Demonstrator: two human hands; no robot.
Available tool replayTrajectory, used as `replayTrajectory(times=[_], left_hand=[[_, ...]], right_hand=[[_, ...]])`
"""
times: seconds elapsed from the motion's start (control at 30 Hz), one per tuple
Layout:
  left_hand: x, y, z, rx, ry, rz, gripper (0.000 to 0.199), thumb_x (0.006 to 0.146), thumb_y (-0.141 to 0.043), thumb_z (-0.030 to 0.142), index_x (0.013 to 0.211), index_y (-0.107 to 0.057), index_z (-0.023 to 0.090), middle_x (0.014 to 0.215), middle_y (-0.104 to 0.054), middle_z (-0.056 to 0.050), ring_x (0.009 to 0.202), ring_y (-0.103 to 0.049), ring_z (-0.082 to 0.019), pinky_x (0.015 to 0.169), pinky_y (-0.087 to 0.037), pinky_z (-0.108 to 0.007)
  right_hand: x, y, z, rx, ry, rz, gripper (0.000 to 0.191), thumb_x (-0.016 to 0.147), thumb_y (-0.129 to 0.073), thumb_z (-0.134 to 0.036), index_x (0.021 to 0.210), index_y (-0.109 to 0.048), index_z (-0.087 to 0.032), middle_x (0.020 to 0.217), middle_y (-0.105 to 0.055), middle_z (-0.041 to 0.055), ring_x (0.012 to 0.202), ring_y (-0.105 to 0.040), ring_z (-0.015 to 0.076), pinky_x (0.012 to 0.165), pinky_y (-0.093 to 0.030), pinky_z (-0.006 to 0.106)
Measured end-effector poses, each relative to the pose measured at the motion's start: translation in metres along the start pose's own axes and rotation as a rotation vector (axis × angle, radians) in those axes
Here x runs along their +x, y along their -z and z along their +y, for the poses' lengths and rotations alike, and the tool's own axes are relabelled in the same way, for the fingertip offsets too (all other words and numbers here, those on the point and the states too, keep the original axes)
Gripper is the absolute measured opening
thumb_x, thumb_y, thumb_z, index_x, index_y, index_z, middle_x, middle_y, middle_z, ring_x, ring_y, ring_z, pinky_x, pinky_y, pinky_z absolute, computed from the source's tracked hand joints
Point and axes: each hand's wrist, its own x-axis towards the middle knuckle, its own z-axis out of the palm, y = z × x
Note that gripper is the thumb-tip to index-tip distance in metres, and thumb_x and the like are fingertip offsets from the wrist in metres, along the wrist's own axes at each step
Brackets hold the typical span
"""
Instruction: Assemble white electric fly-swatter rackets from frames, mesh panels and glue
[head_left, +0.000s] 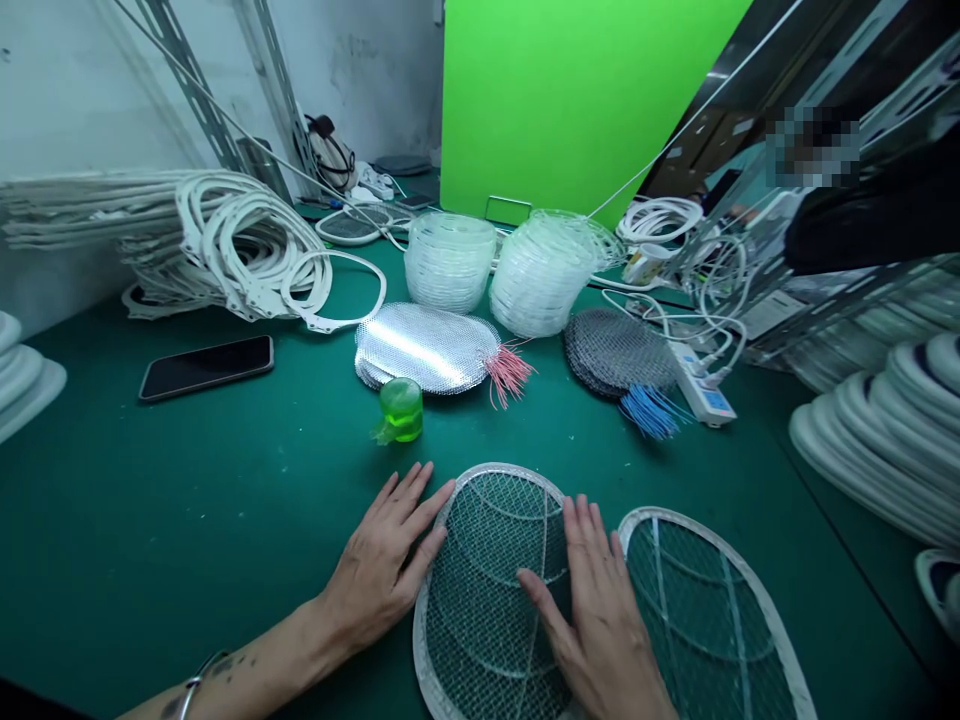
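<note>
Left hand: fingers spread, tips touching the rim of the oval mesh frame. Right hand: flat on its mesh, fingers apart.

The left hand rests its fingertips on the rim of a white oval wire-mesh racket frame, while the right hand lies flat on its mesh. A second white oval mesh frame sits just beside it on the green tabletop.

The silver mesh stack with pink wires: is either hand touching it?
No, the left hand and right hand rest on a white-framed mesh panel, apart from the stack.
</note>
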Motion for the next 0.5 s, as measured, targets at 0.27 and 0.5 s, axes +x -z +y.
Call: replayTrajectory(times=[0.27,0.5], left_hand=[[0.004,0.001,0.002,-0.144,0.083,-0.015,0.045,0.101,-0.041,0.041,0.145,-0.039,0.039,0.156,-0.033,0.004,0.146,-0.026,-0.024,0.117,-0.030,-0.055],[0.012,0.002,0.007,-0.156,0.060,0.000,0.045,0.101,-0.042,0.038,0.146,-0.039,0.037,0.155,-0.036,0.001,0.145,-0.028,-0.024,0.116,-0.033,-0.052]], right_hand=[[-0.007,0.006,0.007,0.278,-0.321,-0.123,0.081,0.092,-0.033,-0.067,0.157,-0.013,-0.022,0.157,-0.026,0.0064,0.140,-0.023,0.0376,0.102,-0.044,0.061],[-0.006,0.007,0.009,0.281,-0.312,-0.109,0.075,0.095,-0.031,-0.063,0.156,-0.015,-0.024,0.156,-0.027,0.0046,0.139,-0.029,0.0340,0.103,-0.047,0.053]])
